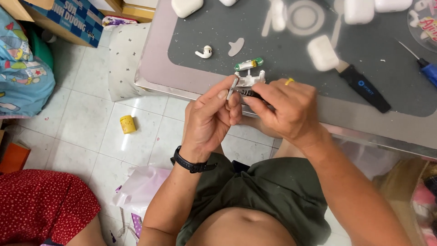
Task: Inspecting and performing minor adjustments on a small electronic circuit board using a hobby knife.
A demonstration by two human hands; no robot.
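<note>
Nearest the lens, the person's bare midriff and dark green shorts fill the lower frame, and above them both hands meet at the edge of the low table. Pinched between thumb and fingers of the left hand, which wears a black wristband, is a small white plastic inner frame from an earbud charging case, held just over the table's metal rim. With fingers closed, the right hand, a yellow ring on one finger, grips a thin dark metal tool whose tip sits against the frame's underside. Just beyond the frame lies a little cylindrical battery cell with green ends, resting on the grey work mat. Further off on the mat are a loose white earbud, a white rounded case shell and a black-handled prying blade; a blue-handled screwdriver lies at the far right. Judging by the grip, the work in hand looks like prying or picking at a part seated in the frame; any further move would seem to call for a steady pinch from the left fingers and light, controlled pressure at the tool tip, since the piece is small and looks brittle. On the tiled floor below sits a small yellow container.
</note>
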